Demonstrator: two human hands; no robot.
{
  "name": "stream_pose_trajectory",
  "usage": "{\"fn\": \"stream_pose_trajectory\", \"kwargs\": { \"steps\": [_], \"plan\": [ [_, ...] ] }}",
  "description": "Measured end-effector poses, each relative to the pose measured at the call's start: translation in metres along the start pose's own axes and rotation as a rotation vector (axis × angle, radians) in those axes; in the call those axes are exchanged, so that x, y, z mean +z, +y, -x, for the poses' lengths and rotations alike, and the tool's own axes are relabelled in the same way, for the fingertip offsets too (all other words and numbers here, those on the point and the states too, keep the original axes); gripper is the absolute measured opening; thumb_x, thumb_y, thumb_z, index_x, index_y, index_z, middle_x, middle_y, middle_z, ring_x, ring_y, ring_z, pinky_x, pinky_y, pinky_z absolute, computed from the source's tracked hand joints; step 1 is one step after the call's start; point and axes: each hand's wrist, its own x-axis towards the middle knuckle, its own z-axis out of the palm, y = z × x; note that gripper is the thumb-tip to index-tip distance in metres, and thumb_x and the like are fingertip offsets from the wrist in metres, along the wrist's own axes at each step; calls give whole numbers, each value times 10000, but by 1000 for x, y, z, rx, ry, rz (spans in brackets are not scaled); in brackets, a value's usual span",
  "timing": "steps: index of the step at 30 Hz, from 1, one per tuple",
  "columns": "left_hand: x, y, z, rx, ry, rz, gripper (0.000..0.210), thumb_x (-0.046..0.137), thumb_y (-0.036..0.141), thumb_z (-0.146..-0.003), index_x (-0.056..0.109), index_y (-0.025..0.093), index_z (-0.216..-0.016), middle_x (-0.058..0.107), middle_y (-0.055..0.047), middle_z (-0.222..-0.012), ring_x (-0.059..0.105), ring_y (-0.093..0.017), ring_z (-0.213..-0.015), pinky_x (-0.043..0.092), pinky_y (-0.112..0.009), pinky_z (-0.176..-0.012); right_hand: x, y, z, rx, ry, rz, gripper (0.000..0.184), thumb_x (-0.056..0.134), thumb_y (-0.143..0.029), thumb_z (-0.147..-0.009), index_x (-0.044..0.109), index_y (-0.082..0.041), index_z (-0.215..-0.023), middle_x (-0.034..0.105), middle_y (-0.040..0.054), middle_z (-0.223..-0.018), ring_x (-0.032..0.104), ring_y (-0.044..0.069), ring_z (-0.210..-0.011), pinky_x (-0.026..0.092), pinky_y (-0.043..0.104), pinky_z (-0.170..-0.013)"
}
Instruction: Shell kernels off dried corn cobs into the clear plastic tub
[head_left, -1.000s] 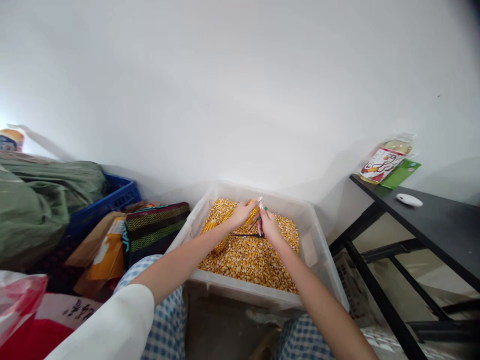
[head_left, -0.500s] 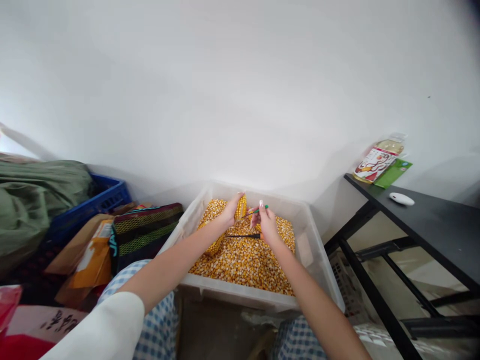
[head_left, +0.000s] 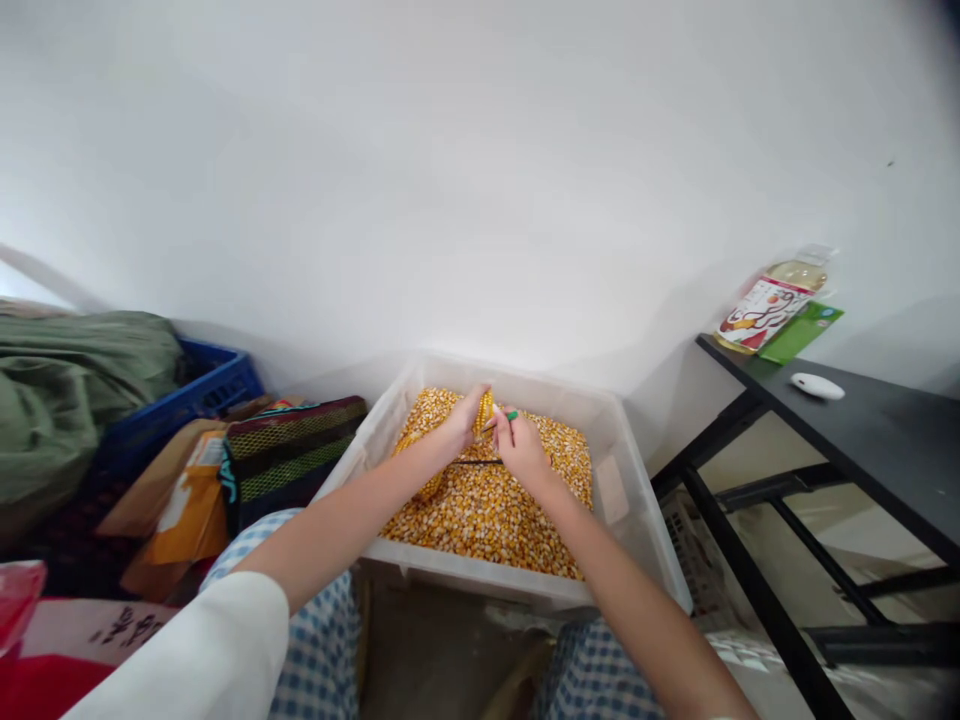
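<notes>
My left hand [head_left: 465,418] is closed around a yellow corn cob [head_left: 486,406], held up over a translucent plastic bin [head_left: 634,480]. Close beside it, my right hand [head_left: 523,448] grips a thin screwdriver-like tool with a green handle [head_left: 512,415]. Its tip is at the cob's near side; whether it touches the kernels is too small to tell. Loose corn kernels [head_left: 487,520] fill much of the bin. On them lies a dark thin rod [head_left: 477,462], its right end hidden behind my right hand. Another cob [head_left: 430,487] rests partly under my left forearm.
A black table [head_left: 885,430] stands at the right, with a bottle [head_left: 776,300], a green packet [head_left: 801,332] and a white oval object [head_left: 817,386] on top. To the left are a blue crate [head_left: 217,385] with green cloth [head_left: 82,370], cardboard, and a mesh bag [head_left: 296,450].
My right hand has moved left and closer to the cob, bringing the green-handled tool against or near it. The rod's orange end is now covered. The view has shifted slightly.
</notes>
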Motion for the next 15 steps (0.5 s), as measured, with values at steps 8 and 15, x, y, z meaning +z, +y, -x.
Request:
{"fn": "stream_pose_trajectory", "kwargs": {
  "steps": [8,15],
  "plan": [
    [8,-11,-1,328,79,-172,393,570,526,-727,598,135,-696,572,2,-616,520,-129,-610,409,-233,-619,5,12,-12,347,79,-262,490,353,-691,-805,458,-227,-683,415,-59,-389,403,111,-308,302,236,-326],
    [7,3,3,335,69,-100,380,587,525,-729,577,145,-742,550,8,-554,505,-122,-504,395,-236,-520,7,15,-6,375,9,-233,507,400,-720,-762,453,-229,-645,404,-63,-365,377,109,-285,289,241,-298]
  ]
}}
